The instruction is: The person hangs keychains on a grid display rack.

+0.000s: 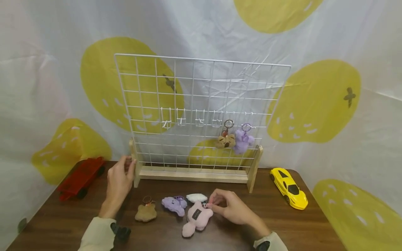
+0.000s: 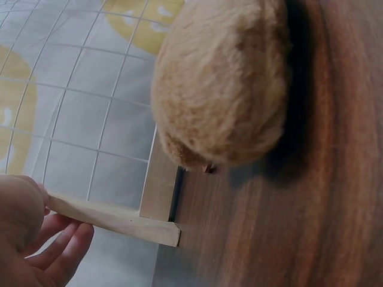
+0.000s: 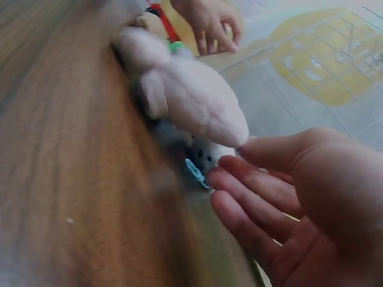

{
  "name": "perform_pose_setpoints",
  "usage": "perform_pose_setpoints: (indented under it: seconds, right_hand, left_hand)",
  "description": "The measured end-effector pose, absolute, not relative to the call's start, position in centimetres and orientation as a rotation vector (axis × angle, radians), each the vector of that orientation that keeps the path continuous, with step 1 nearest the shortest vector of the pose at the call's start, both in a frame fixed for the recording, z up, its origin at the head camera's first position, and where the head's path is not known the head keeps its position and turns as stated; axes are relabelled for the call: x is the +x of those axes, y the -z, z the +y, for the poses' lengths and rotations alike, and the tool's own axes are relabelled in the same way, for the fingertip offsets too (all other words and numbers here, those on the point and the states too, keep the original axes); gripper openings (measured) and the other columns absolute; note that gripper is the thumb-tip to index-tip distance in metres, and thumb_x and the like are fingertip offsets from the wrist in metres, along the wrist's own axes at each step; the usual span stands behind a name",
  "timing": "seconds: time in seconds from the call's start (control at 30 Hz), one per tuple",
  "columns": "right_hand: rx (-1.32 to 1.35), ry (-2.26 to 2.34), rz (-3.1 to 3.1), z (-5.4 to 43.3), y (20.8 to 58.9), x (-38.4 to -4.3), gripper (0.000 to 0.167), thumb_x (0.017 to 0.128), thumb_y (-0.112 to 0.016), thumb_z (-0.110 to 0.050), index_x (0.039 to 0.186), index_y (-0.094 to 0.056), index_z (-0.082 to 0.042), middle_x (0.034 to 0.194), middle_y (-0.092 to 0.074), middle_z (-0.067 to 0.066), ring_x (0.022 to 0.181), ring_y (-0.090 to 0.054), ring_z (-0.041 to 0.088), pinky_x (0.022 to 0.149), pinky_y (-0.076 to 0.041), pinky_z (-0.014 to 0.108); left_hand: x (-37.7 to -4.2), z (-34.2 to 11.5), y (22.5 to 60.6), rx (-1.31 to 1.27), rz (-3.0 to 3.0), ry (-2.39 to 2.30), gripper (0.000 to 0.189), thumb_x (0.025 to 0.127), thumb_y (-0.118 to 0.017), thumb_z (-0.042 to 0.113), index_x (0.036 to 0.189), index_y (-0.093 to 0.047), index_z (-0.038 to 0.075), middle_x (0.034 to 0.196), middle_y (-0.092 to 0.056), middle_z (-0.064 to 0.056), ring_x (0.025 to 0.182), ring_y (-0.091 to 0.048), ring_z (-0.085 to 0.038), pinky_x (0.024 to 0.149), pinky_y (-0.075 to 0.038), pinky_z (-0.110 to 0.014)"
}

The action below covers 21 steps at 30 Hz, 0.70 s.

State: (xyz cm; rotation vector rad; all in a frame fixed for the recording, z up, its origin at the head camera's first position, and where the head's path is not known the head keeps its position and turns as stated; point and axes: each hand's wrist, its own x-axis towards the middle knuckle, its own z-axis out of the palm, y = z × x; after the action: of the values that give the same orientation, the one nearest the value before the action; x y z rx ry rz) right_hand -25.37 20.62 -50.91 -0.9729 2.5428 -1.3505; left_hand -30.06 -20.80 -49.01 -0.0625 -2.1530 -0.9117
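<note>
My left hand [image 1: 119, 177] holds the left wooden post [image 1: 134, 167] of a white wire grid rack [image 1: 194, 80], thumb and fingers on either side of it in the left wrist view. With thumb and fingertips, my right hand [image 1: 230, 207] pinches a pink plush keychain [image 1: 202, 219] by its clasp end. Its dark label faces up. Beside it lie a white plush [image 1: 196, 198], a purple plush keychain [image 1: 174, 205] and a brown plush keychain [image 1: 146, 212]. A brown bear keychain [image 1: 226, 141] and a purple plush keychain [image 1: 243, 142] hang from the rack at right.
Several white hooks [image 1: 199, 120] hang along the grid. A red toy car [image 1: 81, 177] stands at the table's left side, and a yellow toy car [image 1: 289, 188] at the right. Behind the rack hangs a curtain [image 1: 213, 42] with yellow fruit shapes.
</note>
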Motion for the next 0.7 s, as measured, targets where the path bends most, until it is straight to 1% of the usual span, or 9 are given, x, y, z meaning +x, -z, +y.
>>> perform_pose_setpoints:
  seconds: [0.13, 0.2, 0.3, 0.37, 0.43, 0.47, 0.57, 0.6, 0.7]
  right_hand:
    - [-0.910, 1.506, 2.482, 21.0, 50.2, -25.6, 0.009, 0.102, -0.077, -0.018, 0.108, -0.071, -0.015, 0.110, -0.080, 0.006, 0.102, -0.079, 0.019, 0.092, -0.064, 0.030]
    - [-0.892, 1.565, 2.454, 21.2, 49.8, -25.7, 0.010, 0.103, -0.076, -0.015, 0.110, -0.071, -0.012, 0.114, -0.081, 0.010, 0.104, -0.080, 0.021, 0.091, -0.065, 0.030]
    - [-0.871, 1.628, 2.442, 21.7, 49.1, -25.8, 0.009, 0.103, -0.074, -0.010, 0.110, -0.069, -0.007, 0.116, -0.081, 0.015, 0.101, -0.080, 0.019, 0.084, -0.068, 0.037]
    - [-0.837, 1.661, 2.443, 21.9, 48.6, -25.8, 0.010, 0.103, -0.074, -0.008, 0.110, -0.068, -0.005, 0.113, -0.080, 0.017, 0.095, -0.079, 0.015, 0.076, -0.069, 0.041]
    - [-0.804, 1.696, 2.449, 22.2, 48.1, -25.8, 0.011, 0.102, -0.075, -0.007, 0.110, -0.067, -0.003, 0.108, -0.080, 0.020, 0.087, -0.078, 0.014, 0.069, -0.068, 0.044]
    - [-0.785, 1.713, 2.451, 22.3, 47.8, -25.8, 0.012, 0.101, -0.075, -0.006, 0.110, -0.068, -0.002, 0.106, -0.079, 0.021, 0.084, -0.078, 0.015, 0.067, -0.068, 0.044]
    - [-0.727, 1.757, 2.460, 22.7, 46.8, -25.7, 0.012, 0.101, -0.076, -0.006, 0.109, -0.068, -0.002, 0.100, -0.079, 0.020, 0.079, -0.079, 0.022, 0.066, -0.068, 0.042]
    - [-0.713, 1.766, 2.472, 22.8, 46.5, -25.6, 0.012, 0.101, -0.076, -0.006, 0.109, -0.068, -0.002, 0.099, -0.080, 0.019, 0.079, -0.079, 0.024, 0.066, -0.068, 0.042]
    - [-0.712, 1.775, 2.512, 23.2, 45.7, -25.5, 0.012, 0.101, -0.076, -0.006, 0.109, -0.069, -0.003, 0.097, -0.080, 0.018, 0.082, -0.080, 0.032, 0.068, -0.069, 0.045]
  left_hand:
    - [-30.1, -20.8, 49.0, -0.058, -2.157, 0.921, 0.017, 0.104, -0.074, 0.012, 0.113, -0.072, -0.003, 0.099, -0.081, -0.024, 0.085, -0.080, -0.040, 0.072, -0.066, -0.056]
    - [-30.1, -20.8, 49.0, -0.056, -2.159, 0.921, 0.017, 0.104, -0.074, 0.012, 0.113, -0.073, -0.002, 0.099, -0.081, -0.023, 0.085, -0.080, -0.040, 0.072, -0.066, -0.056]
    - [-30.1, -20.8, 49.0, -0.059, -2.160, 0.921, 0.017, 0.104, -0.073, 0.013, 0.113, -0.073, -0.002, 0.099, -0.081, -0.023, 0.085, -0.080, -0.039, 0.072, -0.066, -0.056]
    - [-30.1, -20.8, 49.0, -0.056, -2.162, 0.920, 0.017, 0.105, -0.073, 0.013, 0.113, -0.073, -0.002, 0.099, -0.081, -0.023, 0.085, -0.080, -0.039, 0.072, -0.066, -0.056]
    - [-30.1, -20.8, 49.0, -0.052, -2.165, 0.922, 0.017, 0.105, -0.073, 0.013, 0.114, -0.073, -0.002, 0.099, -0.081, -0.023, 0.085, -0.080, -0.039, 0.073, -0.066, -0.056]
    - [-30.1, -20.8, 49.0, -0.050, -2.167, 0.922, 0.017, 0.105, -0.073, 0.014, 0.113, -0.073, -0.001, 0.099, -0.081, -0.023, 0.085, -0.080, -0.039, 0.073, -0.066, -0.056]
    - [-30.1, -20.8, 49.0, -0.045, -2.171, 0.923, 0.018, 0.105, -0.073, 0.014, 0.113, -0.072, -0.001, 0.099, -0.081, -0.023, 0.085, -0.080, -0.039, 0.073, -0.066, -0.056]
    - [-30.1, -20.8, 49.0, -0.044, -2.171, 0.923, 0.018, 0.105, -0.073, 0.014, 0.113, -0.072, -0.001, 0.099, -0.081, -0.023, 0.085, -0.080, -0.039, 0.073, -0.066, -0.056]
    - [-30.1, -20.8, 49.0, -0.042, -2.169, 0.922, 0.018, 0.105, -0.073, 0.014, 0.113, -0.072, -0.001, 0.099, -0.081, -0.023, 0.085, -0.079, -0.039, 0.073, -0.066, -0.056]
